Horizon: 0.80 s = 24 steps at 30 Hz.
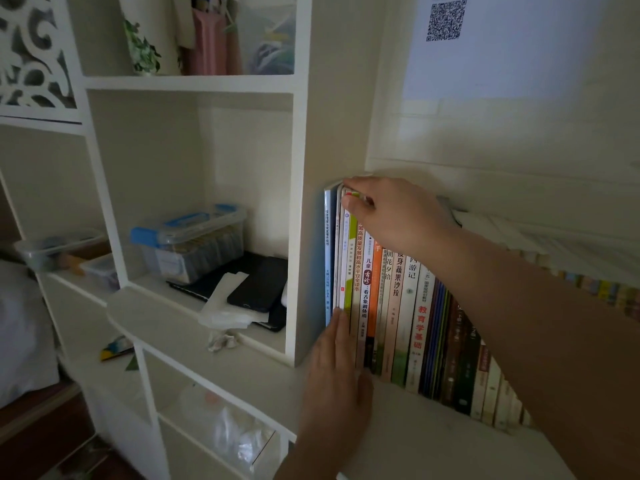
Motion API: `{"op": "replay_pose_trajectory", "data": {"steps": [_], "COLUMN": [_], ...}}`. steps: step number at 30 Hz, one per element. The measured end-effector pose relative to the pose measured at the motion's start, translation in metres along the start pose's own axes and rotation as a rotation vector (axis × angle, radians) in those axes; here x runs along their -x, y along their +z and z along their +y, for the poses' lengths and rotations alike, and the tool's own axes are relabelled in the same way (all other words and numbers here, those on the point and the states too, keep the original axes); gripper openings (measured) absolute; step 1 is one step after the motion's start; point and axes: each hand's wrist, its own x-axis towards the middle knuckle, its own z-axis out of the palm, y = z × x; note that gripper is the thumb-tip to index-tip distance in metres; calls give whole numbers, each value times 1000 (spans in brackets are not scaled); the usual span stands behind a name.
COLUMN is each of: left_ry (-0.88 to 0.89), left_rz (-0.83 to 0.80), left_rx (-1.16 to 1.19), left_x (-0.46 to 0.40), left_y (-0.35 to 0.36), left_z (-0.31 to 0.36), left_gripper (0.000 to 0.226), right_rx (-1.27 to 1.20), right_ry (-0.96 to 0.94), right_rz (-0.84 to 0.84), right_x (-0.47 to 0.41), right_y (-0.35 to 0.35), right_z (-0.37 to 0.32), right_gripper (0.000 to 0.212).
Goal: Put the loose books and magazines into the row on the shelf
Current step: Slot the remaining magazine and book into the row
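Hands seat thin white magazines [341, 254] into the row: right hand [391, 216] pinches tops, left hand [334, 372] presses flat, pushing next.

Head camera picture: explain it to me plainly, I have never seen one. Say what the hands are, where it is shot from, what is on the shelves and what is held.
There is no machine here. A person wears a wide-angle camera on the head, looking forward and down. The right hand pinches the tops of thin books at the left end of a row of books standing upright on a white shelf. The left hand presses flat against the bottom of those spines. In the compartment to the left sit a plastic box with blue clips, a dark phone and some paper.
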Motion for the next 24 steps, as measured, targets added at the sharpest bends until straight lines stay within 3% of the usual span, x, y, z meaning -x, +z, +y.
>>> {"op": "replay_pose_trajectory", "data": {"steps": [4, 12, 19, 24], "left_ry": [25, 54, -85, -209], "left_rz": [186, 465, 395, 239], "left_rx": [73, 0, -218, -305], "left_x": [-26, -107, -116, -114], "left_y": [-19, -64, -59, -65], "left_z": [7, 40, 55, 51], "left_gripper": [59, 46, 56, 25], "right_rx": [4, -8, -19, -31], "right_ry": [1, -3, -9, -12], "right_rz": [-5, 26, 50, 52], "right_x": [-2, -3, -2, -1], "right_y": [0, 4, 4, 5], "right_z": [1, 5, 4, 6], "right_gripper": [41, 44, 41, 42]}}
